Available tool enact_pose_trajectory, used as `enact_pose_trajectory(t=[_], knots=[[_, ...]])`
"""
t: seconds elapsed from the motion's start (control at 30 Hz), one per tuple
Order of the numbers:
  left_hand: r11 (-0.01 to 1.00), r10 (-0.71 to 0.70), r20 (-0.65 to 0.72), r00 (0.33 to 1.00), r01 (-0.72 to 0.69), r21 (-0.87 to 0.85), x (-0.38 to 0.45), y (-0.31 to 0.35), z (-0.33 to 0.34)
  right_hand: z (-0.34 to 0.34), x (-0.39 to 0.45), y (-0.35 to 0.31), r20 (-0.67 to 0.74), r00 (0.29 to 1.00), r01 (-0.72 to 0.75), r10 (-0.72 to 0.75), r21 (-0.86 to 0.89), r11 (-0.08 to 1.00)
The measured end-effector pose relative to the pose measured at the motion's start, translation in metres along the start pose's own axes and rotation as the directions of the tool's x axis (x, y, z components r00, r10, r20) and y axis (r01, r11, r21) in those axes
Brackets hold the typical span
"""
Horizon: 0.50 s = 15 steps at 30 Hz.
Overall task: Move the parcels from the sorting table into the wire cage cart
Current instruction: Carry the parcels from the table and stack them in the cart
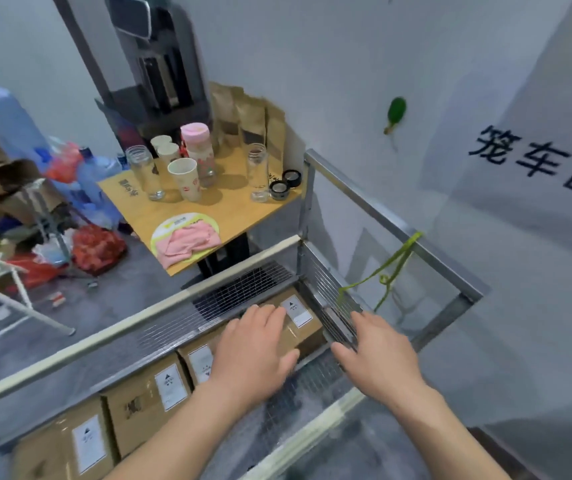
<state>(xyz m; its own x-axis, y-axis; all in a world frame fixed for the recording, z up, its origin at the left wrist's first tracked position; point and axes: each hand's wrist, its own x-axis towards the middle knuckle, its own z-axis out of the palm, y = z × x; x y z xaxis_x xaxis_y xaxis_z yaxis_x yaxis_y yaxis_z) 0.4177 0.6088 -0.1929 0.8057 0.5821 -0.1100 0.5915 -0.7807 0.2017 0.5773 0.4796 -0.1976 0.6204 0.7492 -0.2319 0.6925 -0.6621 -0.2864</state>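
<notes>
Lying lengthwise along cage wall: parcel (298, 317).

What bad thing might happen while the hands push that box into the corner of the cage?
1. The right hand sits close to the wire mesh wall, so fingers might get pinched or scraped.
2. The left hand only presses flat on the box, with no grip, so it may slip off.
3. The green strap dangles into the cage and might snag a wrist.
</notes>
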Motion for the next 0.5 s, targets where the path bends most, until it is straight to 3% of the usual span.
enact_pose_trajectory(t=[0.3,0.5], knots=[[0.977,0.21,0.019,0.977,-0.211,0.034,-0.049,0.08,0.0,-0.021,-0.103,0.051,-0.048,0.981,-0.181,0.186,0.101,0.978],[0.918,0.394,0.033,0.918,-0.396,0.035,-0.07,0.114,0.006,-0.028,-0.177,0.067,-0.093,0.92,-0.372,0.38,0.09,0.924]])
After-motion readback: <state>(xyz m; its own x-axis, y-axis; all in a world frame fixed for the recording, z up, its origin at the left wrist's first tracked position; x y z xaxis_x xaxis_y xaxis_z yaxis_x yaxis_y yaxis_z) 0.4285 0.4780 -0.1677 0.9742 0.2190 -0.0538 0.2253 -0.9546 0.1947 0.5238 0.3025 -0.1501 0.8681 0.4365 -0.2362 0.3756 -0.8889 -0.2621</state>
